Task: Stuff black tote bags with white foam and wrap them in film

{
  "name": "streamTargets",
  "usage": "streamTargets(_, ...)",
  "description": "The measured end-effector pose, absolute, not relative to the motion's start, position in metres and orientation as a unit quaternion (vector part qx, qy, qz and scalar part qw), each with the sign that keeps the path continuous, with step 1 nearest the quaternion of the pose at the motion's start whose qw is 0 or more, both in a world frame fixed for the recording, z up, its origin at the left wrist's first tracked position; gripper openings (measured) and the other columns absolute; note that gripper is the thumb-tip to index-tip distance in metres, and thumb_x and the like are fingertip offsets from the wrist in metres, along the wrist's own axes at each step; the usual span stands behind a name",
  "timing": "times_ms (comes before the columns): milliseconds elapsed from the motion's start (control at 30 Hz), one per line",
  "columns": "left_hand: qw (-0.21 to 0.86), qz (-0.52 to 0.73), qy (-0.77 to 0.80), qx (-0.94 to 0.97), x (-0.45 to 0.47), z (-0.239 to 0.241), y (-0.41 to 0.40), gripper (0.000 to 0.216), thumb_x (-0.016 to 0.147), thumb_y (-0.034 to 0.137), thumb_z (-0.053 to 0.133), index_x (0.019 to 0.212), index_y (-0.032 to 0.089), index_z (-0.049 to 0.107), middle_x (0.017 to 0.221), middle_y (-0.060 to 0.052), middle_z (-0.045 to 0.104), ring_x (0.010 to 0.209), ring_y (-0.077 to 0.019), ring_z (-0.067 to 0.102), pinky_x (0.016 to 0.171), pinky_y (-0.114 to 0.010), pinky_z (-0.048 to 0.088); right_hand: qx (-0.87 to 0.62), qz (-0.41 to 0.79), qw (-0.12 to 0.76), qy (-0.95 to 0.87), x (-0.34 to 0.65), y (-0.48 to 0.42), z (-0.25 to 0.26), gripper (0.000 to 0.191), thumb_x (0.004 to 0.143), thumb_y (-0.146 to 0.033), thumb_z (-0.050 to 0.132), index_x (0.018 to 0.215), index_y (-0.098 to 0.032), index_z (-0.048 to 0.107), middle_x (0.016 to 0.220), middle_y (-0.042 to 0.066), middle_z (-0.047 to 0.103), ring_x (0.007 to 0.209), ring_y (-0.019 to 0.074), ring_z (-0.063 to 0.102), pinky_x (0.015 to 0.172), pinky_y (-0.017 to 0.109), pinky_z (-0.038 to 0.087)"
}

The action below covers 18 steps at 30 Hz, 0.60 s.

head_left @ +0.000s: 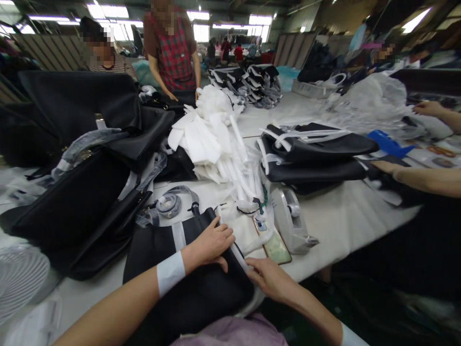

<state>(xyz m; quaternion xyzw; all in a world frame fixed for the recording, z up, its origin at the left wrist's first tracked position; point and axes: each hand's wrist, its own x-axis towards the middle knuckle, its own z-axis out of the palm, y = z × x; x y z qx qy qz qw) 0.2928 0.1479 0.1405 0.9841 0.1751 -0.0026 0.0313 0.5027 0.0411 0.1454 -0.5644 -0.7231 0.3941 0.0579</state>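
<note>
A black handbag (187, 283) lies on the white table (334, 216) right in front of me, with a white strip along its edge. My left hand (211, 245) rests on top of the bag, fingers curled down over its right edge. My right hand (270, 278) grips the same edge lower down, fingers closed round the bag's rim and the white strip. A white wristband sits on my left forearm.
A phone (275, 246) and a grey tape dispenser (292, 220) lie just right of my hands. White paper wraps (212, 139) pile up behind. Black bags (72, 192) stack at left and at centre right (309, 154). Other people's arms (414, 175) reach in from the right.
</note>
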Motion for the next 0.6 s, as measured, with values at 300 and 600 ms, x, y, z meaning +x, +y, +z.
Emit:
streamTargets(300,0.073,-0.114,0.141,0.981,0.329,0.144,0.141,0.075,0.055,0.064,0.081,0.108,0.016,0.058,0.103,-0.012,0.066,0.100,-0.0328,0.055,0.100,-0.068,0.027,-0.540,0.401,0.029,-0.739,0.506,0.037,0.135,0.015,0.078,-0.011,0.050,0.088,-0.019,0.057,0.088,0.003,0.062,0.085,0.0187,0.057,0.073,0.026,0.037)
streamTargets(600,0.117,-0.122,0.166,0.972,0.339,0.131,0.143,0.067,0.051,0.057,0.085,0.098,0.016,0.061,0.098,-0.010,0.068,0.101,-0.0313,0.056,0.106,-0.065,0.022,-0.607,0.289,0.075,-0.736,0.507,0.020,0.101,0.014,0.072,-0.009,0.050,0.075,-0.019,0.060,0.082,0.003,0.058,0.076,0.0175,0.054,0.064,0.027,0.033)
